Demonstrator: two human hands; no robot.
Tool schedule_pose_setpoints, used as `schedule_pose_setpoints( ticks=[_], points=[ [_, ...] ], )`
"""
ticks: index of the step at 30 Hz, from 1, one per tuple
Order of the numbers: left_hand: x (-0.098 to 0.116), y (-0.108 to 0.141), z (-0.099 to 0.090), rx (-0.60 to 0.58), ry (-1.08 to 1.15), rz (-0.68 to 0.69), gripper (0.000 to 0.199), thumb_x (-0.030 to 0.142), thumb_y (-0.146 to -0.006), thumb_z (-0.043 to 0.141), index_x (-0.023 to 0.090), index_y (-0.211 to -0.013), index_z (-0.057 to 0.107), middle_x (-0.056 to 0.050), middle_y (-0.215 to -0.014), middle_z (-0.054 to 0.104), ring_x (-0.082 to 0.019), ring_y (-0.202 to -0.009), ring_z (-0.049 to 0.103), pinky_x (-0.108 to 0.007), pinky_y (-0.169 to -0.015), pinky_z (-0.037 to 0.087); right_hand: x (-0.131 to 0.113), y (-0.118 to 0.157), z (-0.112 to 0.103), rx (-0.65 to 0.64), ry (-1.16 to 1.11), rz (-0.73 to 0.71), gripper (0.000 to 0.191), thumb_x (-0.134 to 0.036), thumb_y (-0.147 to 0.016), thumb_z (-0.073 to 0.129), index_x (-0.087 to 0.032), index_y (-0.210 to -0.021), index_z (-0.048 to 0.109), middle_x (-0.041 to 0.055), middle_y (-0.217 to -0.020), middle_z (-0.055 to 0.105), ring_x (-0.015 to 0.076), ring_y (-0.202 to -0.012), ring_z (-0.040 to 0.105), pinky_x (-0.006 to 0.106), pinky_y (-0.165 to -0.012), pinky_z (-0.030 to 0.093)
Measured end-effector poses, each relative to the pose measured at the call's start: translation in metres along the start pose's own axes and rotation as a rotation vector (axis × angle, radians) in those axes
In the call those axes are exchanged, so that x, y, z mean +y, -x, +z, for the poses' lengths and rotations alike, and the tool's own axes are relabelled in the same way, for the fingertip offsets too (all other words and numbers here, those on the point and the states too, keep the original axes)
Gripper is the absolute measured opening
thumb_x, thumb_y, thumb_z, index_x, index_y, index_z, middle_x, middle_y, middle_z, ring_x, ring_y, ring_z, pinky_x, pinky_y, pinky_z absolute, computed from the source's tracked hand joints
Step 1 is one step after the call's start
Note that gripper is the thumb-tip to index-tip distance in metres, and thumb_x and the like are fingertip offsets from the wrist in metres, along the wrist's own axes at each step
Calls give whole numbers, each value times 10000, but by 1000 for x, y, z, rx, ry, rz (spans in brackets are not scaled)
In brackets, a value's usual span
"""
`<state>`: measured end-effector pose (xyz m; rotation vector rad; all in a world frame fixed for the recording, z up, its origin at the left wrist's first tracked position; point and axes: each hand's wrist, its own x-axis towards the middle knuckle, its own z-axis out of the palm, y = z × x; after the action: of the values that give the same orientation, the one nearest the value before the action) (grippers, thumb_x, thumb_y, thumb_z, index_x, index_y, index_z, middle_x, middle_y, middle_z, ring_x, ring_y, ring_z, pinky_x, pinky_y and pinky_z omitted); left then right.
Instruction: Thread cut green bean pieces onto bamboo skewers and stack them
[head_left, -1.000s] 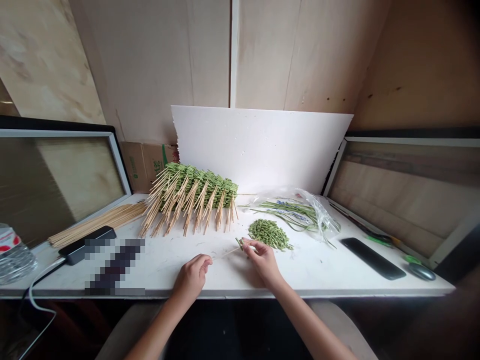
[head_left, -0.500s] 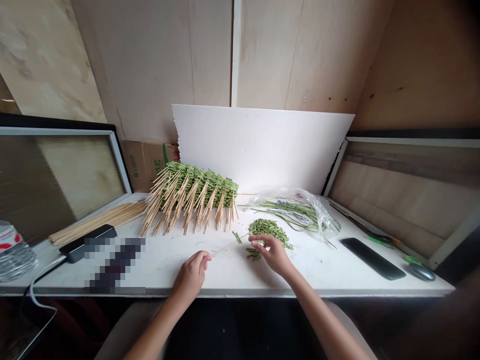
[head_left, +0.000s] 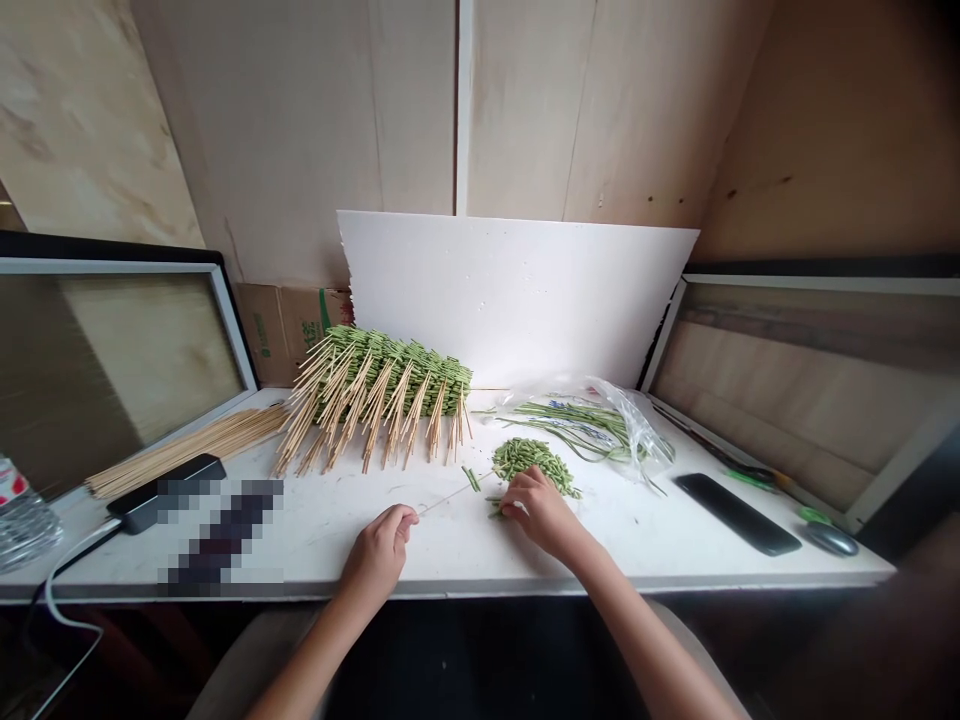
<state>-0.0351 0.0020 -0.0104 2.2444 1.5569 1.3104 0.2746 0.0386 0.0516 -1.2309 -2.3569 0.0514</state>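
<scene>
My left hand (head_left: pixel 381 548) is closed in a pinch on one end of a thin bamboo skewer (head_left: pixel 448 496), which points away to the right. Two or so short green stem pieces (head_left: pixel 471 479) lie across the skewer toward its far end; whether they are threaded on it is too small to tell. My right hand (head_left: pixel 541 512) reaches down at the near edge of a pile of cut green stem pieces (head_left: pixel 531 460), fingers bent together. Its fingertips touch a few loose pieces (head_left: pixel 495 507) beside the pile, and what lies between them is hidden.
Behind, a stack of filled skewers (head_left: pixel 390 375) leans on the table (head_left: pixel 330 540). Bare skewers (head_left: pixel 187 450) and a black power strip (head_left: pixel 169 490) lie left, near a water bottle (head_left: pixel 26 520). Right are a plastic bag of long stems (head_left: pixel 585 420), a black phone-like slab (head_left: pixel 739 512) and a mouse (head_left: pixel 832 538).
My right hand has gone from hovering near the skewer tip with fingers parted down to the loose pieces, its fingers drawing together. My left hand still holds the skewer.
</scene>
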Motion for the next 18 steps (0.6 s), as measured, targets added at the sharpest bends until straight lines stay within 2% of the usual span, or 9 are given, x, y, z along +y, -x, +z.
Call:
schedule_pose_setpoints(
  ticks=[7,13,18],
  points=[
    [-1,0,2,15,-21,20,239,194,-1013,396,218,-909,609,-30,-785,683,-185,-708,669,-271,-689,498,-5,1,-1,22,42,-15,168,-105,-929,586,-223,-892,699,90,-920,680,280,-939,535,389,-828,438],
    [-3,1,4,37,-21,33,254,212,-1017,397,220,-903,625,-31,-779,695,-182,-692,679,-262,-662,502,-3,-1,4,44,-11,-45,229,-113,-957,576,-241,-1003,759,86,-890,716,281,-947,554,379,-815,428],
    [-6,1,6,68,-3,28,252,245,-1021,409,223,-898,628,-22,-747,683,-176,-644,659,-257,-645,505,-2,0,9,93,-43,-55,289,-120,-981,541,-245,-970,801,92,-871,716,285,-943,557,395,-837,448]
  ],
)
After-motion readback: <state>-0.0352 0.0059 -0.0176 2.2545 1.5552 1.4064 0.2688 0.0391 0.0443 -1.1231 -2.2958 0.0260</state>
